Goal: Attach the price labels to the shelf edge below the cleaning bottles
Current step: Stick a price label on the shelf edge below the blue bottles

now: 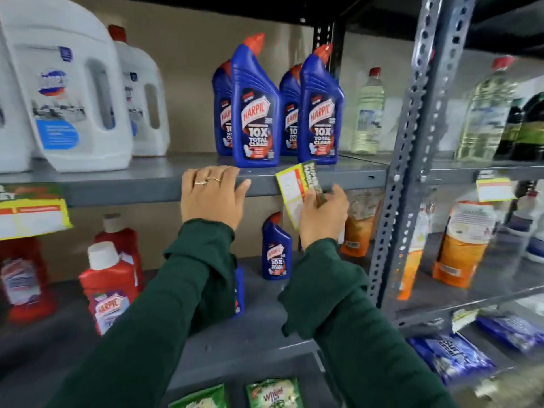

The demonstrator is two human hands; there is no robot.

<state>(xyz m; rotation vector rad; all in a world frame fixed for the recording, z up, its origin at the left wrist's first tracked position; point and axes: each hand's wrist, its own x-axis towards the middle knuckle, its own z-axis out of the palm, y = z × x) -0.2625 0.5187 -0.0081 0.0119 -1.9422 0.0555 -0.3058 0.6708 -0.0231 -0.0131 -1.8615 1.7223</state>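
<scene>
My right hand (322, 216) pinches a yellow, white and green price label (295, 189), held tilted against the grey shelf edge (147, 189) just below the right blue Harpic bottle (319, 110). My left hand (213, 195) lies flat on the shelf edge under the other front blue Harpic bottle (254, 107), fingers spread, holding nothing. Two more blue bottles stand behind these. One label (32, 214) hangs on the shelf edge at far left below the white jugs (67, 83). Another label (494, 188) hangs on the neighbouring shelf at right.
A perforated grey upright (412, 160) divides the two shelving bays. Clear bottles (368, 113) stand behind and right of it. On the lower shelf are red bottles (109, 284), a small blue bottle (276, 248) and orange pouches (462, 245). Green sachets (273, 393) lie at the bottom.
</scene>
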